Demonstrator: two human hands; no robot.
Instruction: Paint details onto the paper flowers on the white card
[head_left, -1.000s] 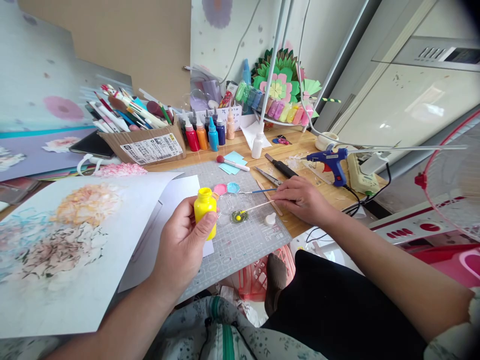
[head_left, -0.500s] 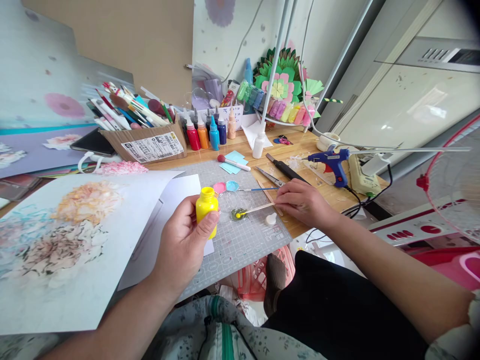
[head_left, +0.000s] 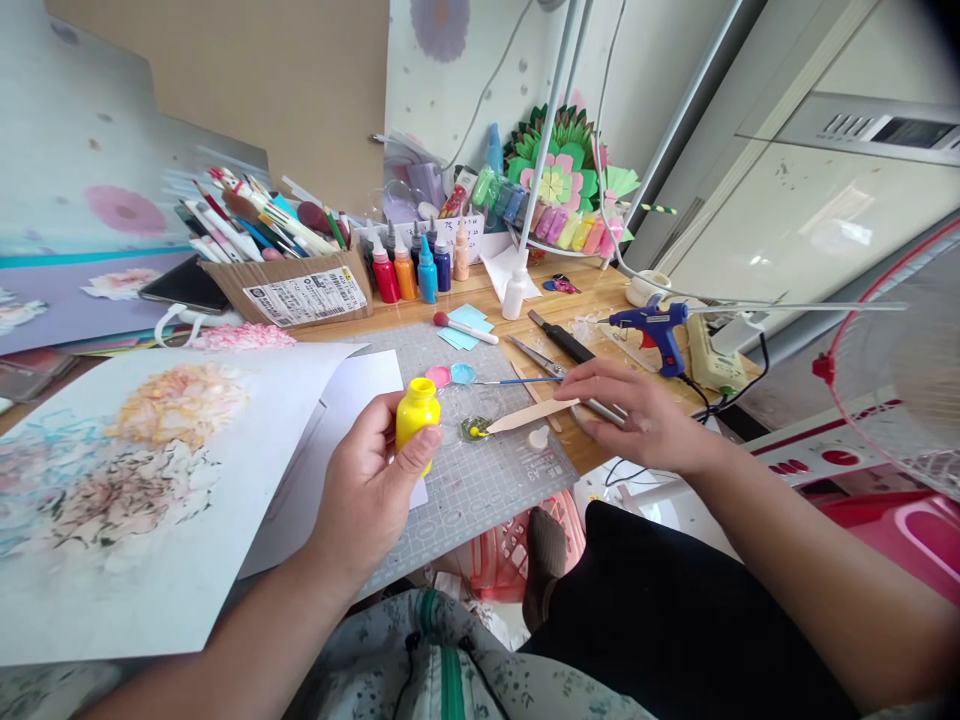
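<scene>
My left hand [head_left: 375, 460] is wrapped round an uncapped yellow paint bottle [head_left: 417, 415], which it holds upright over the grey cutting mat [head_left: 465, 520]. A flat wooden craft stick [head_left: 532, 413] has its yellow-tipped end on a small clear dish of yellow paint [head_left: 474, 429]. At the stick's other end is my right hand [head_left: 637, 415], thumb and fingers apart and seemingly not gripping it. A white bottle cap [head_left: 538, 438] lies just below the stick. Scissors [head_left: 536, 357] reach partly under my right hand, and a thin blue brush [head_left: 521, 380] lies beyond the stick.
Pink [head_left: 438, 376] and blue paint dishes [head_left: 463, 373] sit farther back. A blue glue gun [head_left: 652, 330] stands at the right, near a power strip [head_left: 712, 355]. Paint bottles [head_left: 385, 275] line the back beside a box of brushes [head_left: 300, 295]. Flower-printed paper [head_left: 172, 590] covers the left.
My right hand's fingers have opened from their pinch on the craft stick and shifted slightly right. The stick has turned to show its broad face. My left hand stays nearly still with the bottle.
</scene>
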